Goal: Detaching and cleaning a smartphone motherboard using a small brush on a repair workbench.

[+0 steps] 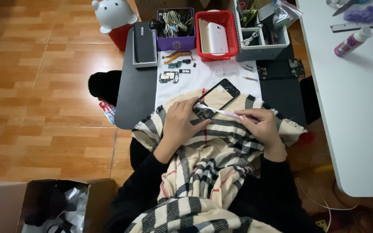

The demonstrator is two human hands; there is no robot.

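A black phone frame lies tilted at the near edge of a white cloth on a small dark table. My left hand pins the frame's lower end with its fingers. My right hand grips a white and pink toothbrush, whose head rests on the frame's lower left corner. A beige plaid scarf covers my lap beneath both hands.
Small circuit boards and flex cables lie on the cloth. Behind them stand a black box, a purple bin of cables, a red basket with phones and a grey organiser. A white table is at right, a cardboard box at lower left.
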